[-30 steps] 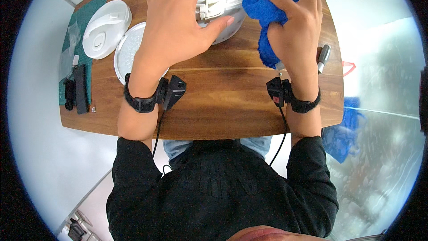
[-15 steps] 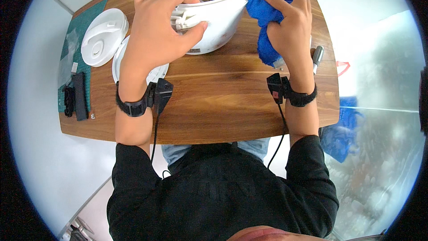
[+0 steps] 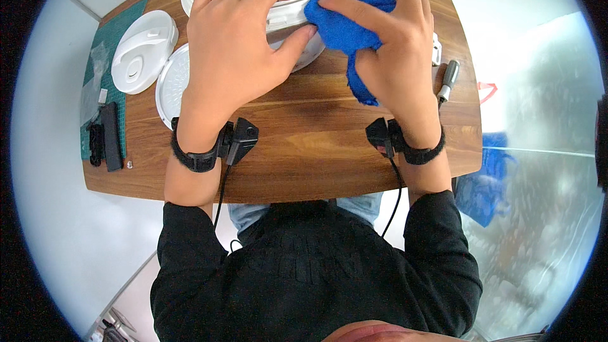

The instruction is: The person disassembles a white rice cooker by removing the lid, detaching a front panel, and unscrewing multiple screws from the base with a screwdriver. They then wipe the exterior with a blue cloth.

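Blue cloth (image 3: 350, 22) bunched, right hand (image 3: 392, 57) gripping it, left hand (image 3: 237, 50) clasping white cooker (image 3: 285, 19) rim

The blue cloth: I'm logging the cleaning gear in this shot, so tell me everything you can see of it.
The blue cloth is a bright blue, fluffy, towel-like rag, bunched into a wad, with one loose end hanging onto the wooden table. The right hand grips it from above, fingers spread over it, and presses it against the near rim of the white cooker pot. The left hand holds that rim beside it, its thumb tip at the cloth's edge.
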`<state>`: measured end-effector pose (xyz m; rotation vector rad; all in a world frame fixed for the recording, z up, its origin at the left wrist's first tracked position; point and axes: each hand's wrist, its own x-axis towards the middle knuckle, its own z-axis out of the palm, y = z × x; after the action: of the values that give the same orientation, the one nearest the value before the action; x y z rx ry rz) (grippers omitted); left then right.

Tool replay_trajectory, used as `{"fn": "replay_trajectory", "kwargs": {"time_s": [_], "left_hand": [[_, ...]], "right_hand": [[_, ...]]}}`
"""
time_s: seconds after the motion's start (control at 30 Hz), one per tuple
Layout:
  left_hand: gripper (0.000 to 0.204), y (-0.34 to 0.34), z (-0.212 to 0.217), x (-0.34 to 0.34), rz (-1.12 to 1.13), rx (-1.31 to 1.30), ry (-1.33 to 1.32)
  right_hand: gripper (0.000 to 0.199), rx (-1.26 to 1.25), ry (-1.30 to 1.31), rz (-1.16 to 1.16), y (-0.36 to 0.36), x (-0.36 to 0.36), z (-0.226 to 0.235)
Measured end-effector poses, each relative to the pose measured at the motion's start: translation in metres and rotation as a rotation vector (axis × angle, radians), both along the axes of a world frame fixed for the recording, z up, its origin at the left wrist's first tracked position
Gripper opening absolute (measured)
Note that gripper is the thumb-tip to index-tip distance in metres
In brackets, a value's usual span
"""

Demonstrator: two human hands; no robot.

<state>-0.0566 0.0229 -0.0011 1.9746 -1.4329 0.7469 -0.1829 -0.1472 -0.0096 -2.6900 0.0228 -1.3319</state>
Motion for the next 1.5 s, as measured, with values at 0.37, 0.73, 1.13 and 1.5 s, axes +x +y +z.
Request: {"fn": "replay_trajectory", "kwargs": {"time_s": [0.37,0.73,1.13,1.5], "left_hand": [[0.033,0.001,0.005,0.0,0.068,0.068,0.024],[0.03,0.002,0.002,0.006,0.054,0.029,-0.003],[0.029,0.005,0.003,0.007,0.06,0.045,0.056],[0.039,0.012,0.008,0.006,-0.036,0.1,0.063]], "right_hand": [[0.047,0.088,0.097,-0.081,-0.019,0.006,0.018],[0.052,0.187,0.111,0.043,-0.019,0.007,0.018],[0.044,0.151,0.197,0.033,-0.001,-0.001,0.027],[0.045,0.063,0.173,0.041,0.012,-0.006,0.022]]}}
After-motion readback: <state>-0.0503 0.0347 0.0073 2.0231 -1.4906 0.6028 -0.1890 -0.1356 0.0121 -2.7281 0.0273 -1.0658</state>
